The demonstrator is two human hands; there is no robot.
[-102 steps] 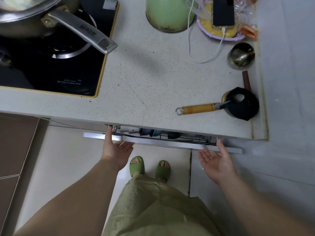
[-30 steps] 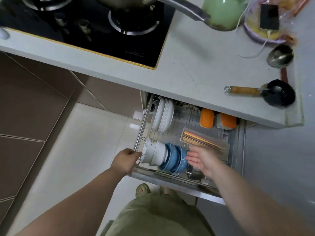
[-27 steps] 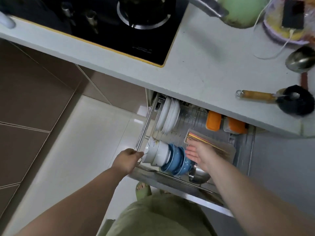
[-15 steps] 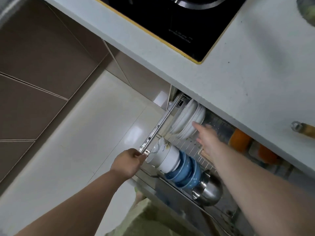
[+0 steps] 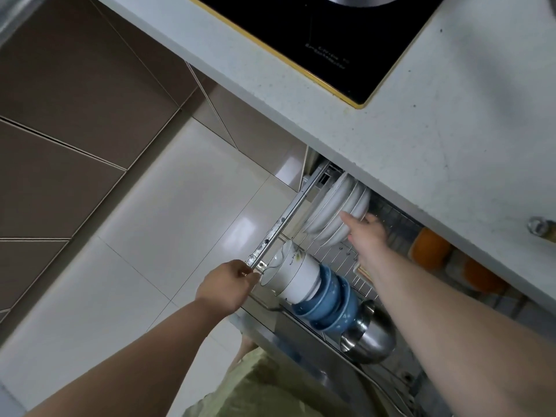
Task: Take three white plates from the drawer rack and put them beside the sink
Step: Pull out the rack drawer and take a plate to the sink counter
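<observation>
From the head view, your left hand (image 5: 227, 285) has its grip closed around the front end of the drawer rail (image 5: 284, 219), most likely to hold the pulled-out drawer rack (image 5: 356, 264) steady while the other arm works inside it. Your right hand (image 5: 365, 233) reaches deep under the surface (image 5: 436, 139), its grip spread: the forefinger lies across the face of the white plates (image 5: 337, 210) and the thumb sits at their near rim, touching but not yet pinching anything. The plates stand on edge in a tight row at the back left of the rack, leaning together, so you will probably need to hook fingers behind three rims and lift upward before drawing them out. Nearer to you lie white bowls (image 5: 296, 276), blue bowls (image 5: 329, 302) and a steel bowl (image 5: 371, 335), nested on their sides; keep your forearm above them. No plate has left the rack, and the sink is out of sight.
</observation>
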